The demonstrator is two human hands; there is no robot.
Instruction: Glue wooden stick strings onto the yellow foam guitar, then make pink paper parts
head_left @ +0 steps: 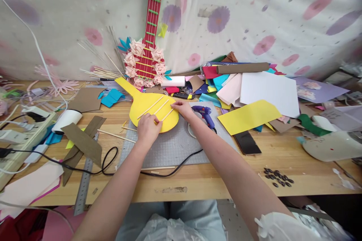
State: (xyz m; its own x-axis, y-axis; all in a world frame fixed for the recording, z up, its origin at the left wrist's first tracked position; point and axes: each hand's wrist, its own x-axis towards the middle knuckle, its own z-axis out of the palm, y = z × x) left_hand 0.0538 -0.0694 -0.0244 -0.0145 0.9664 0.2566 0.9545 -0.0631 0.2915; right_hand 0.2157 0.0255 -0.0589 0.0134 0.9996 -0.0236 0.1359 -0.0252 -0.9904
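A yellow lute-shaped cutout (138, 101) lies over the grey cutting mat (175, 152), its neck pointing to the far left. Two thin wooden sticks cross its body at a slant, roughly parallel. A third wooden stick (166, 115) lies alongside them, nearest to me. My left hand (148, 130) rests on the cutout, fingers closed at this stick's lower end. At its upper end, my right hand (183, 110) pinches it between thumb and finger. A purple glue gun (205, 115) lies just right of my right hand, its black cord running across the mat.
Behind stands a red paper guitar (149, 41) with pink flowers. Paper scraps and a yellow sheet (249, 116) cover the right, beside a black phone (247, 143) and dark oval beads (278, 177). Brown strips, a steel ruler (83, 188) and a power strip (22, 147) lie left.
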